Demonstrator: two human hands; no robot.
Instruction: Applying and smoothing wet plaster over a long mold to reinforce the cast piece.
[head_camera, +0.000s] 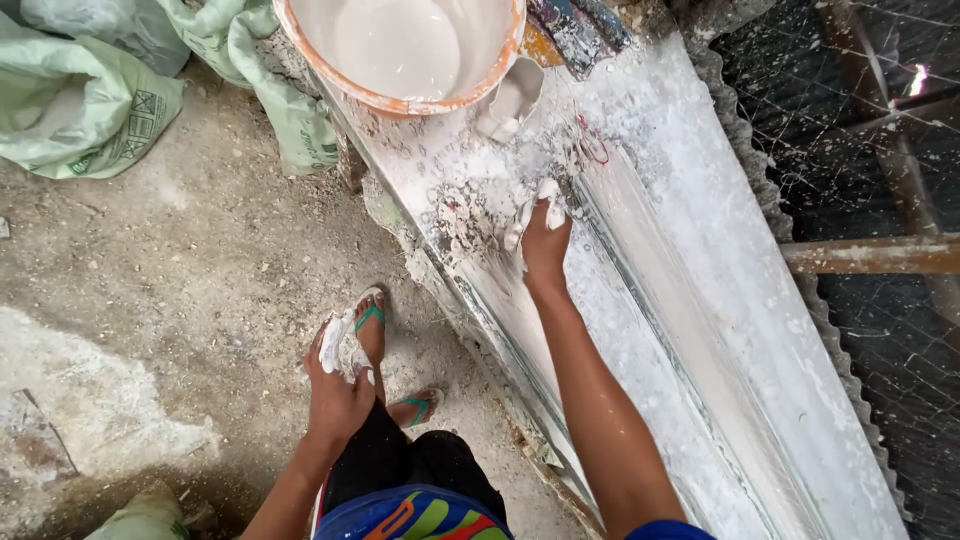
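- Presently, right hand (543, 238) rests palm-down on the long white mould bench (690, 330), fingers held close together and pressed flat on the wet surface; fingertips coated in white plaster.
- Plaster smear (480, 205) lies just beside and under the right fingers: lumpy, streaked, with grey patches showing through where the coat is thin.
- Left hand (340, 375) hangs off the bench over the floor, fingers curled around a clump of white plaster (335, 345); grip looks loose, though how tightly it closes cannot be told from this angle.
- Bench: narrow, sloping away, with long parallel ridges and a dark groove along its length; surface chalky and crusted.
- Bucket (400, 95) at the bench's far end: round, orange rim, inside filled with smooth pale liquid plaster. A small white scoop-like cup (512, 100) touches its rim.
- Floor (180, 290): rough grey concrete, dusty, white spill patch at left.
- Green woven sacks (90, 110) crumpled at upper left.
- Feet in green-strapped sandals (372, 318) beside the bench edge.
- Wire mesh (880, 130) at right, behind a rusty bar.
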